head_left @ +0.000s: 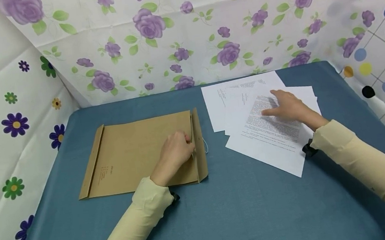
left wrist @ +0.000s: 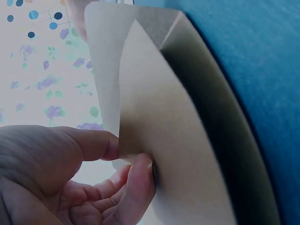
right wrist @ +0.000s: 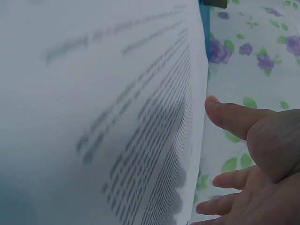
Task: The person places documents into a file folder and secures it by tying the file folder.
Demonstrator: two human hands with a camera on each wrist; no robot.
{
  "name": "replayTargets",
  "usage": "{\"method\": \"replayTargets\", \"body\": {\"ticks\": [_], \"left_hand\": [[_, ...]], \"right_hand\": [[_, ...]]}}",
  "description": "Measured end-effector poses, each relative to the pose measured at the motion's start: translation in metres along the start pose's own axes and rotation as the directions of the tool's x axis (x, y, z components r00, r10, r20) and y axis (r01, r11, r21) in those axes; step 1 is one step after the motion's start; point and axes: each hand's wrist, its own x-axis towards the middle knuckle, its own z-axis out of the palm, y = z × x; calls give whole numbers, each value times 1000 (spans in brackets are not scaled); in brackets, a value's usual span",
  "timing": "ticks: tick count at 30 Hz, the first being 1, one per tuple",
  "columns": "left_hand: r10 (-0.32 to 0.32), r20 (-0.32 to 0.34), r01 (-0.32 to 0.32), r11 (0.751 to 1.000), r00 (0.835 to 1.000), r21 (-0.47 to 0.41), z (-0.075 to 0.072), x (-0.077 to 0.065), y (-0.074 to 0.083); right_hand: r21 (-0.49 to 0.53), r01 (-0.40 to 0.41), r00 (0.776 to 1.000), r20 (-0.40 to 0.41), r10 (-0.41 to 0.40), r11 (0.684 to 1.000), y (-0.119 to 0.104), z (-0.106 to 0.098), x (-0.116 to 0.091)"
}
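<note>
A brown paper document envelope (head_left: 139, 153) lies flat on the left of the table, its flap (head_left: 200, 147) folded out to the right. My left hand (head_left: 176, 149) pinches the upper edge of its mouth between thumb and fingers. In the left wrist view that edge (left wrist: 164, 112) is lifted and a dark gap shows inside the envelope. On the right, my right hand (head_left: 285, 106) hovers over the top printed sheet (head_left: 268, 127) with its fingers spread. Thumb and fingers stand apart in the right wrist view, with nothing between them.
More printed sheets (head_left: 215, 109) lie fanned out under the top one, toward the back. A thin white string (head_left: 206, 145) hangs from the flap onto the blue tabletop (head_left: 218, 220). Flowered cloth (head_left: 168, 31) hangs behind the table.
</note>
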Motion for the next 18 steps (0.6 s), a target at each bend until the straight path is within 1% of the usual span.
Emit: {"method": "replayTargets", "body": {"ticks": [4,11,18], "left_hand": [[-1,-2,1,1000,1000,-5,2,1,-1],[-12,-5,12,1000,1000,-8,6,1,-3],[-22,-22,22,1000,1000,13,7,-1,-6]], "right_hand": [[-36,-19,1000,-7,18,999,11,-5,3],[-85,-98,995,2,99,992,31,-12,12],[-121,-143,989,16,146,982,41,-12,19]]}}
